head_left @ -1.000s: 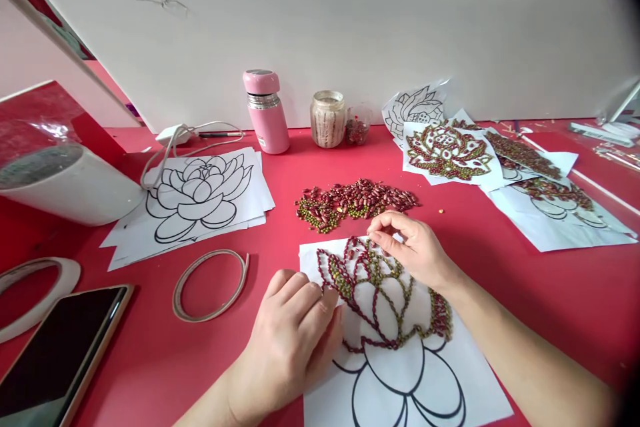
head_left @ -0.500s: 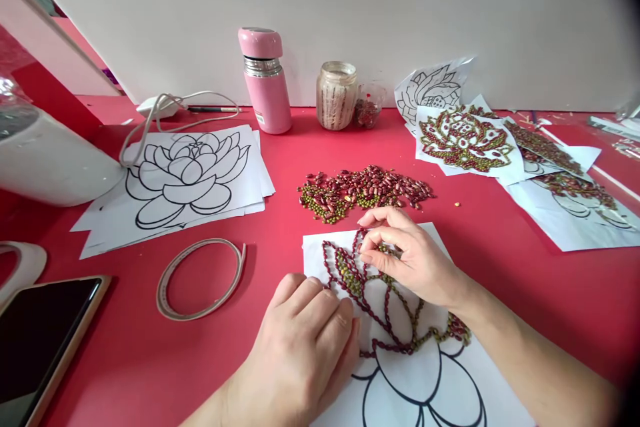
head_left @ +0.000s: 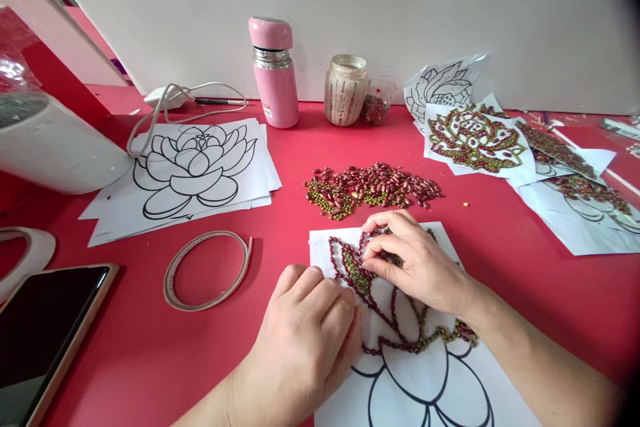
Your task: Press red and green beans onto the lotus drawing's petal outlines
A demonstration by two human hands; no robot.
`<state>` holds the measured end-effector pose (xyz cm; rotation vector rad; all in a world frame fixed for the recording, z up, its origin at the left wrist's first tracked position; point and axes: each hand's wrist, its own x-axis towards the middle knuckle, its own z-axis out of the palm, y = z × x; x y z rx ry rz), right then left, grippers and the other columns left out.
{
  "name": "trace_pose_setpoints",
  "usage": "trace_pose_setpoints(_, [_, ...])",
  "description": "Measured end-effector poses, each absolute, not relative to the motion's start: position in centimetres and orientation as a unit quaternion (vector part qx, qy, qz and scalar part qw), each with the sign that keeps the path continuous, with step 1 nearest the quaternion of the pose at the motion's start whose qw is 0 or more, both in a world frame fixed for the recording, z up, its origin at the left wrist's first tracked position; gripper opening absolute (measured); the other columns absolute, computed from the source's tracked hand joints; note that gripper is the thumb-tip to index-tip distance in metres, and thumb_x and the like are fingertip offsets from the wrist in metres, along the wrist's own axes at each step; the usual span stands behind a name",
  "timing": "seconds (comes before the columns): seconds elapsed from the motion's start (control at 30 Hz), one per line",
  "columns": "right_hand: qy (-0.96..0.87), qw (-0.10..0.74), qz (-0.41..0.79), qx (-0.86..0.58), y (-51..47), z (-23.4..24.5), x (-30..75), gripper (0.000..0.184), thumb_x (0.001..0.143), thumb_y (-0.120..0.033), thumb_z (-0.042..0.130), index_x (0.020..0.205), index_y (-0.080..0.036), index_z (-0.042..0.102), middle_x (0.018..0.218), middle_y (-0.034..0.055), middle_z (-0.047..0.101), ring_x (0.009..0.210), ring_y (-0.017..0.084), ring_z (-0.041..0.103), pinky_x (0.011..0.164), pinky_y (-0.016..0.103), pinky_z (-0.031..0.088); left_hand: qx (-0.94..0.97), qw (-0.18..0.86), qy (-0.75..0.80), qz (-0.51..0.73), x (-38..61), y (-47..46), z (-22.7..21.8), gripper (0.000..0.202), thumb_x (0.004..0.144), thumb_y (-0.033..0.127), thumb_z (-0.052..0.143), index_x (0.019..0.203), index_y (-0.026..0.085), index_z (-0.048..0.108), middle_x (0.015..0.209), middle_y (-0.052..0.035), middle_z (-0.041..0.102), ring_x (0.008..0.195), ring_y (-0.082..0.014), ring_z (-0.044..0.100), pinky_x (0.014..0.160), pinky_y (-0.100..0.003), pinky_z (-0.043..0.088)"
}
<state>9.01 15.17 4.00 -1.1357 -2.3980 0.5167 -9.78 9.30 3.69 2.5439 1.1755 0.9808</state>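
Note:
A white sheet with a lotus outline [head_left: 415, 380] lies on the red table [head_left: 525, 280] in front of me, its upper petals covered in red and green beans. My left hand [head_left: 305, 340] rests on the sheet's left edge, fingers curled loosely and pressed on the paper. My right hand [head_left: 415, 260] sits over the beaded petals, thumb and fingers pinched together; what they hold is too small to make out. A loose pile of red and green beans [head_left: 373, 187] lies just beyond the sheet.
A stack of blank lotus sheets [head_left: 195, 170] lies at the left, a tape ring [head_left: 207, 270] beside it. A phone [head_left: 43, 333], a white container [head_left: 55, 147], a pink flask [head_left: 275, 73], a jar [head_left: 345, 90] and finished bean pictures [head_left: 475, 140] stand around.
My right hand has drawn down from the top of the beaded petals onto them. The view has shifted a little; my left hand stays on the sheet's edge.

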Motion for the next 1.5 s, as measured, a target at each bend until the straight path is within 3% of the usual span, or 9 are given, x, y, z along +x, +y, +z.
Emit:
trace_pose_setpoints(0.4, [-0.876, 0.202, 0.179, -0.399, 15.1, 3.8, 9.0, 0.013, 0.079, -0.024, 0.055, 0.069, -0.018, 0.062, 0.098, 0.0067, 0.053, 0.098, 0.02, 0.046, 0.086, 0.035, 0.038, 0.85, 0.098, 0.394, 0.337, -9.8, 9.2, 3.1, 0.01, 0.077, 0.009, 0.049, 0.079, 0.013, 0.058, 0.06, -0.0007, 0.047, 0.058, -0.0126, 0.031, 0.057, -0.031, 0.027])
trace_pose_setpoints(0.57, [-0.871, 0.238, 0.179, -0.39, 15.3, 3.8, 9.3, 0.016, 0.081, -0.021, 0.05, 0.07, -0.017, 0.061, 0.094, 0.0062, 0.053, 0.095, 0.018, 0.048, 0.083, 0.033, 0.04, 0.852, 0.094, 0.393, 0.331, -9.8, 9.3, 3.5, 0.009, 0.077, 0.009, 0.05, 0.078, 0.012, 0.058, 0.06, -0.001, 0.047, 0.058, -0.0125, 0.032, 0.057, -0.031, 0.028])
trace_pose_setpoints(0.8, [-0.848, 0.263, 0.177, -0.426, 15.4, 3.6, 9.8, 0.011, 0.079, -0.017, 0.052, 0.087, -0.018, 0.06, 0.1, 0.0072, 0.051, 0.101, 0.018, 0.047, 0.087, 0.033, 0.04, 0.846, 0.093, 0.394, 0.348, -9.7, 9.2, 3.1, 0.009, 0.077, 0.009, 0.05, 0.078, 0.013, 0.058, 0.059, -0.0007, 0.046, 0.059, -0.0126, 0.032, 0.057, -0.031, 0.028])
trace_pose_setpoints(1.17, [-0.873, 0.189, 0.162, -0.42, 14.9, 4.6, 8.9, 0.007, 0.075, -0.017, 0.054, 0.072, -0.02, 0.06, 0.113, 0.0067, 0.048, 0.112, 0.021, 0.04, 0.093, 0.038, 0.035, 0.854, 0.089, 0.393, 0.33, -9.8, 9.2, 3.9, 0.01, 0.076, 0.008, 0.05, 0.074, 0.012, 0.058, 0.059, -0.0008, 0.046, 0.057, -0.0123, 0.031, 0.056, -0.031, 0.028])
trace_pose_setpoints(1.5, [-0.882, 0.171, 0.144, -0.416, 14.8, 4.4, 8.7, 0.01, 0.078, -0.019, 0.051, 0.071, -0.019, 0.058, 0.12, 0.0064, 0.047, 0.115, 0.023, 0.037, 0.094, 0.042, 0.034, 0.876, 0.12, 0.367, 0.29, -9.0, 8.3, 2.9, 0.019, 0.08, 0.029, 0.048, 0.087, 0.015, 0.059, 0.071, -0.0023, 0.048, 0.068, -0.0163, 0.035, 0.067, -0.036, 0.029])
